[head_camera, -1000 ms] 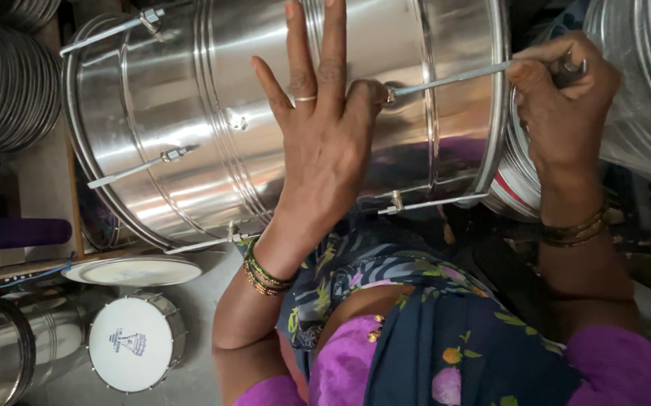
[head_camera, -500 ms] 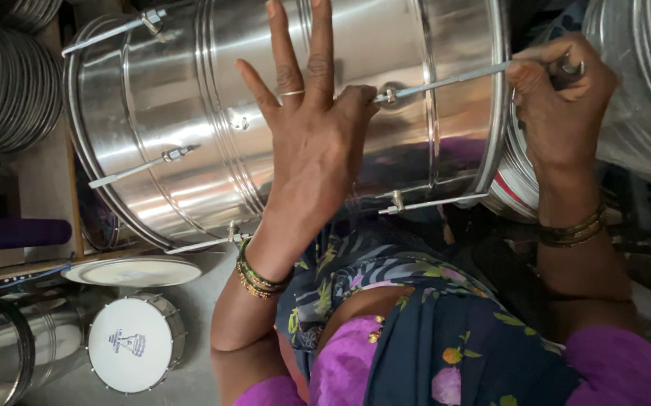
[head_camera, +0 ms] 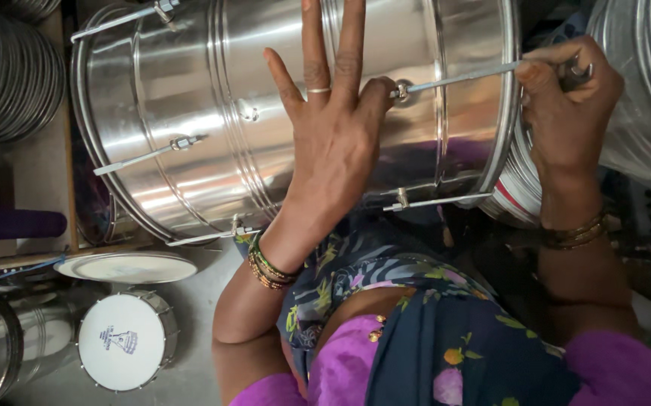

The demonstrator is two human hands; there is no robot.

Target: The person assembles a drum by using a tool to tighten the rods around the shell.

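The drum shell [head_camera: 280,113] before you is polished metal, glossy and smooth, with pressed ribs. The rod [head_camera: 461,77] you hold is bright metal too. Your bangles [head_camera: 269,267] look like shiny metal and perhaps glass. Your cloth [head_camera: 430,331] is soft, matt, printed fabric. The small drum [head_camera: 126,340] has a smooth, matt white skin.

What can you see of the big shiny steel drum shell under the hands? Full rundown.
The big shiny steel drum shell is a polished cylinder lying on its side, ribbed with pressed rings round its middle. Thin metal tension rods run along its wall through small lugs to the rim hoops. The left hand lies against the wall, fingers spread, thumb at a lug. The right hand grips a rod's end at the rim.
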